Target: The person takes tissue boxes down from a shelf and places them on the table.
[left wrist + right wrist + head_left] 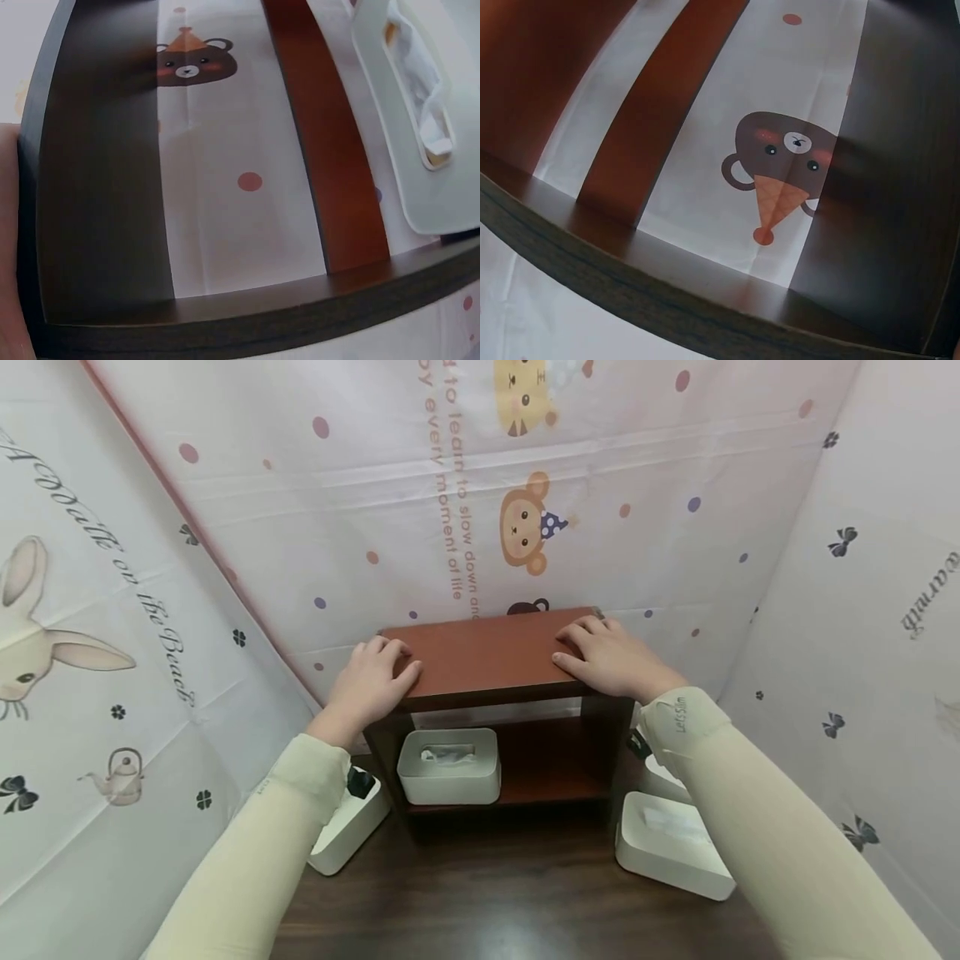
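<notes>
A small brown shelf unit (483, 652) with a reddish top stands against the back curtain. My left hand (372, 681) rests on the top's left end, its fingers loosely bent over the board and its thumb along the front edge. At the opposite end my right hand (613, 658) lies on the top, fingers spread toward the middle. Neither hand holds anything loose. Inside, on the left of the lower board, sits a white tissue box (448, 783) with a tissue in its slot. The left wrist view shows that tissue box (459, 184) beside the shelf's inner back rail (337, 165).
On the floor to the right lie a tissue box (667, 860) and, behind it, another white box (663, 777) partly hidden by my sleeve. A further white box (348, 827) stands at the left. Printed curtains (360, 527) enclose three sides above the dark wooden floor (480, 885).
</notes>
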### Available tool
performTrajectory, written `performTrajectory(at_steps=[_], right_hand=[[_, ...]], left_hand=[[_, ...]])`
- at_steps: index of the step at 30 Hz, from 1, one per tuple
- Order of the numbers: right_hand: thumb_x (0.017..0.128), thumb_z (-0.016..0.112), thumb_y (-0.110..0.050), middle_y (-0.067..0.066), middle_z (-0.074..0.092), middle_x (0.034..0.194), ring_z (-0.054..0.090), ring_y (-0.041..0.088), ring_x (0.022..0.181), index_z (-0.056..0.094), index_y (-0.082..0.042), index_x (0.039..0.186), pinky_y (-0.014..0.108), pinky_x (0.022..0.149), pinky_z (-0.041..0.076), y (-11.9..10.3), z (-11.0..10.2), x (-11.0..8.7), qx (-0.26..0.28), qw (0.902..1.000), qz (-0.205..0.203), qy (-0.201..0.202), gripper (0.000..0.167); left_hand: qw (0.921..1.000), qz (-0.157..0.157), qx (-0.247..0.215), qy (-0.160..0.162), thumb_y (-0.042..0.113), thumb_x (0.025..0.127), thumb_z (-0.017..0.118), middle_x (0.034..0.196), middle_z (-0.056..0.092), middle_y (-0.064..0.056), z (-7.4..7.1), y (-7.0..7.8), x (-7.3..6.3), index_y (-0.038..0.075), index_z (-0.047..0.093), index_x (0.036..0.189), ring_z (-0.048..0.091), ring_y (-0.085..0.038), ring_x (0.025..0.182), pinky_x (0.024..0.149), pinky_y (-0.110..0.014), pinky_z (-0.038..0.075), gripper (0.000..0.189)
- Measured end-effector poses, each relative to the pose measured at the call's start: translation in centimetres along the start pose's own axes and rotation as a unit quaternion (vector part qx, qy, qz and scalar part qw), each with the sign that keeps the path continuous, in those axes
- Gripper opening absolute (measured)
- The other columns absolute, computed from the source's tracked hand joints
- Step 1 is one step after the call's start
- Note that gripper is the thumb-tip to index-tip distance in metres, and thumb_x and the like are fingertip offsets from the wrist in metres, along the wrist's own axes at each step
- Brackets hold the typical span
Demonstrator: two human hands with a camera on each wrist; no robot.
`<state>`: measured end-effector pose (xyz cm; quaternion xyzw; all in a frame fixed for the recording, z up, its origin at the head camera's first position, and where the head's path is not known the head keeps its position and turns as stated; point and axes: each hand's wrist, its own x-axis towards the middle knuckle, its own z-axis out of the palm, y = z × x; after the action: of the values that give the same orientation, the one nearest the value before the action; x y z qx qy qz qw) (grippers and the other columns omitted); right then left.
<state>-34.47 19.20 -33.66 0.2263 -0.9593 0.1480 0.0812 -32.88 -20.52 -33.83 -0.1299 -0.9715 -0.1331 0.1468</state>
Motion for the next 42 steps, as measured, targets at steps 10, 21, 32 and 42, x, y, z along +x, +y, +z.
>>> performTrajectory(at_steps=[10,21,32,42], right_hand=[[0.115,0.050,-0.051,0.016,0.048,0.162,0.038,0.049,0.149,0.058,-0.016,0.157,0.069,0.120,0.034,-0.1,0.0,0.2,-0.002,1.0000,0.005,0.003,0.055],[0.115,0.050,-0.050,0.017,0.047,0.162,0.038,0.049,0.150,0.058,-0.016,0.157,0.069,0.120,0.033,0.0,0.1,0.0,0.004,1.0000,0.008,0.004,0.055],[0.115,0.049,-0.050,0.016,0.048,0.161,0.038,0.048,0.149,0.058,-0.015,0.157,0.070,0.120,0.034,-0.1,0.0,0.0,0.007,1.0000,0.006,0.005,0.055],[0.115,0.048,-0.053,0.016,0.047,0.163,0.037,0.047,0.151,0.057,-0.016,0.158,0.068,0.120,0.034,0.2,0.1,0.2,-0.003,1.0000,0.008,0.002,0.057]], left_hand=[[0.9996,0.011,0.024,0.007,0.046,0.114,0.048,0.143,0.062,-0.016,-0.4,0.1,-0.2,0.009,0.067,0.139,0.058,-0.040,0.133,0.110,-0.062,0.048,0.048],[0.9378,0.211,0.030,0.274,0.025,0.103,0.065,0.105,0.069,-0.017,1.1,1.0,-3.3,0.001,0.072,0.110,0.065,-0.043,0.096,0.085,-0.062,0.050,0.026],[0.8808,0.369,0.137,0.263,0.031,0.109,0.052,0.090,0.061,-0.006,5.8,2.2,-5.8,0.010,0.067,0.094,0.060,-0.028,0.080,0.070,-0.045,0.050,0.030],[0.9377,0.303,0.143,0.093,0.057,0.100,0.072,0.126,0.072,-0.010,10.0,1.8,-6.6,0.011,0.073,0.134,0.069,-0.032,0.112,0.088,-0.054,0.059,0.057]])
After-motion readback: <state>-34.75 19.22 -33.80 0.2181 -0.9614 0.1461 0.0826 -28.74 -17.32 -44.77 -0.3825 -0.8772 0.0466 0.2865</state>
